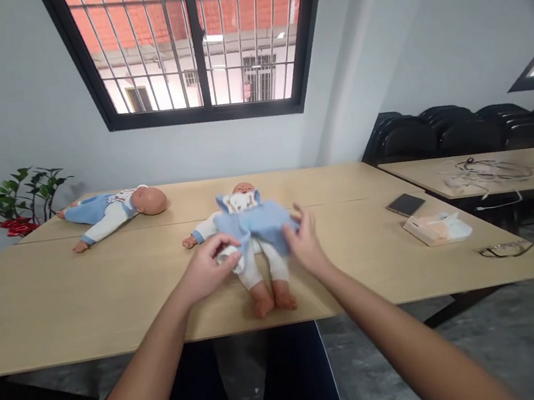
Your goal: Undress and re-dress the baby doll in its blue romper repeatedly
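Note:
A baby doll [261, 292] lies on its back on the table, bare feet toward me and head at the far side. It has white leggings and a white sleeve with a blue cuff. A light blue doll outfit [262, 220] with a patterned white front lies over its body, its lower part lifted and blurred. My left hand [211, 268] curls its thumb and fingers at the outfit's white-lined left edge. The right edge of the blue cloth is between the thumb and fingers of my right hand [305, 237]. The doll's far arm is hidden.
Another doll in blue and white [101, 212] lies at the back left of the wooden table [128, 303]. To the right are a dark phone-like slab [405, 205], a tissue pack [438, 228] and eyeglasses [506, 250]. Coiled cables [494, 169] lie on a second table.

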The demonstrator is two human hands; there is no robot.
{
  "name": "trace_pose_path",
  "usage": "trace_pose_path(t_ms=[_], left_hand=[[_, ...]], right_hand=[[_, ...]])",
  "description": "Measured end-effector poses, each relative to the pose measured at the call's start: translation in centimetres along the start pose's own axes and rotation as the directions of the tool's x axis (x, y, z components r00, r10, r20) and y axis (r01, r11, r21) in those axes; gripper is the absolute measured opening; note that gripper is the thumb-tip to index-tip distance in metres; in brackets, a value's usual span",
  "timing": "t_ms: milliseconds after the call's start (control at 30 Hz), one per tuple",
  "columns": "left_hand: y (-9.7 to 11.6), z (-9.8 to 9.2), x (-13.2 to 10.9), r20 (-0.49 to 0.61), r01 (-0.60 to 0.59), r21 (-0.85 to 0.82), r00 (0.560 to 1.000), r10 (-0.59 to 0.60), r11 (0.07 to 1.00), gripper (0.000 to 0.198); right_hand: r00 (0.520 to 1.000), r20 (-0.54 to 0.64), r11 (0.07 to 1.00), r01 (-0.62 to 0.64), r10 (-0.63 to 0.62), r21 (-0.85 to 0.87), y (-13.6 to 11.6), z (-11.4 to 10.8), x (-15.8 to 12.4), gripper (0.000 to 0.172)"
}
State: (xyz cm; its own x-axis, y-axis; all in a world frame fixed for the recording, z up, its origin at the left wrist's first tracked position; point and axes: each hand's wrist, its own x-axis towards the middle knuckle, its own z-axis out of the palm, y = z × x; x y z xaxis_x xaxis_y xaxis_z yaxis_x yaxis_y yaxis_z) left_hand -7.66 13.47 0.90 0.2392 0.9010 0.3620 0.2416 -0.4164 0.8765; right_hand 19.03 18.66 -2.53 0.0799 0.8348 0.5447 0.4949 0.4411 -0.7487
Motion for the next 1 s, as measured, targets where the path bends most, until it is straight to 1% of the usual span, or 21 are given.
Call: trace_pose_path(t_ms=[33, 67, 100, 167, 267, 333, 367, 433, 500, 533, 567, 600, 667, 700, 733, 767, 800, 867, 900, 933, 1000], left_hand=[[-1.1, 0.4, -0.7, 0.057, 0.044, 0.034, 0.997, -0.046, 0.998, 0.026], [-2.0, 0.7, -1.3, 0.093, 0.071, 0.063, 0.993, -0.077, 0.995, 0.025], [-2.6, 0.8, -1.7, 0.118, 0.086, 0.081, 0.988, -0.096, 0.993, 0.025], [-3.1, 0.8, -2.2, 0.134, 0.097, 0.089, 0.985, -0.109, 0.991, 0.025], [-2.5, 0.4, -3.3, 0.143, 0.102, 0.078, 0.983, -0.113, 0.992, 0.023], [-1.6, 0.1, -4.4, 0.180, 0.107, 0.074, 0.977, -0.118, 0.992, 0.021], [-1.1, 0.0, -5.0, 0.218, 0.110, 0.060, 0.968, -0.120, 0.992, 0.021], [-0.4, -0.1, -5.7, 0.340, 0.130, 0.006, 0.932, -0.124, 0.992, 0.025], [-0.3, -0.1, -5.2, 0.453, 0.169, -0.046, 0.882, -0.130, 0.984, 0.029], [-0.6, -0.1, -4.4, 0.470, 0.178, -0.049, 0.872, -0.134, 0.983, 0.030], [-1.2, 0.0, -3.1, 0.451, 0.176, -0.043, 0.882, -0.138, 0.983, 0.030], [-2.0, 0.2, -1.4, 0.383, 0.150, -0.010, 0.914, -0.135, 0.989, 0.030], [-4.1, 0.6, 2.5, 0.150, 0.087, 0.016, 0.985, -0.088, 0.996, 0.026], [-5.2, 0.8, 4.5, 0.013, 0.075, 0.034, 0.997, -0.075, 0.997, 0.025], [-6.4, 0.9, 6.4, -0.115, 0.066, 0.081, 0.992, -0.056, 0.995, 0.028], [-7.5, 1.0, 8.1, -0.158, 0.056, 0.114, 0.987, -0.038, 0.992, 0.034], [-8.4, 1.0, 9.4, -0.148, 0.041, 0.123, 0.989, -0.022, 0.992, 0.041], [-9.8, 0.8, 11.0, -0.038, -0.008, 0.140, 0.999, 0.014, 0.990, 0.044], [-10.3, 0.6, 11.3, 0.015, -0.030, 0.145, 0.999, 0.028, 0.989, 0.040], [-10.7, 0.4, 11.4, 0.041, -0.043, 0.155, 0.998, 0.037, 0.987, 0.035], [-11.2, -0.1, 11.1, 0.026, -0.045, 0.164, 0.999, 0.041, 0.985, 0.026]], right_hand=[[0.998, 0.064, 0.999, 0.016, -0.012, -0.049, 1.1, 1.0, -1.9, 0.081], [0.995, 0.095, 0.994, 0.046, -0.037, -0.102, 2.0, 1.8, -3.3, 0.082], [0.993, 0.106, 0.989, 0.060, -0.046, -0.136, 2.7, 2.3, -4.2, 0.076], [0.992, 0.110, 0.982, 0.080, -0.062, -0.171, 3.3, 2.2, -4.5, 0.058], [0.984, 0.078, 0.968, 0.172, -0.160, -0.182, 2.1, 0.0, -3.6, 0.041], [0.963, 0.068, 0.941, 0.269, -0.260, -0.204, 0.5, -2.2, -3.8, 0.038], [0.953, 0.098, 0.927, 0.300, -0.285, -0.223, -0.3, -3.2, -4.4, 0.040], [0.935, 0.252, 0.907, 0.317, -0.250, -0.278, -1.6, -5.1, -6.1, 0.045], [0.876, 0.456, 0.881, 0.333, -0.157, -0.336, -2.6, -6.3, -7.9, 0.041], [0.840, 0.531, 0.864, 0.347, -0.113, -0.365, -2.9, -6.6, -8.4, 0.037], [0.812, 0.578, 0.846, 0.362, -0.080, -0.391, -3.2, -6.6, -8.6, 0.034], [0.800, 0.597, 0.831, 0.372, -0.061, -0.414, -3.4, -6.4, -8.3, 0.034], [0.816, 0.575, 0.820, 0.370, -0.063, -0.436, -3.7, -5.2, -6.4, 0.033], [0.826, 0.558, 0.827, 0.368, -0.081, -0.425, -3.8, -4.2, -4.9, 0.032], [0.832, 0.545, 0.840, 0.369, -0.107, -0.398, -3.7, -3.0, -3.1, 0.031], [0.823, 0.551, 0.851, 0.382, -0.136, -0.360, -3.6, -1.6, -1.3, 0.030], [0.806, 0.568, 0.855, 0.405, -0.167, -0.323, -3.3, -0.1, 0.6, 0.029], [0.772, 0.607, 0.847, 0.440, -0.188, -0.297, -2.6, 2.8, 3.8, 0.031], [0.754, 0.634, 0.834, 0.453, -0.171, -0.314, -2.2, 4.1, 5.1, 0.034], [0.736, 0.661, 0.821, 0.462, -0.145, -0.335, -1.8, 5.2, 6.1, 0.036], [0.695, 0.710, 0.803, 0.485, -0.114, -0.347, -0.9, 6.8, 7.3, 0.041]])
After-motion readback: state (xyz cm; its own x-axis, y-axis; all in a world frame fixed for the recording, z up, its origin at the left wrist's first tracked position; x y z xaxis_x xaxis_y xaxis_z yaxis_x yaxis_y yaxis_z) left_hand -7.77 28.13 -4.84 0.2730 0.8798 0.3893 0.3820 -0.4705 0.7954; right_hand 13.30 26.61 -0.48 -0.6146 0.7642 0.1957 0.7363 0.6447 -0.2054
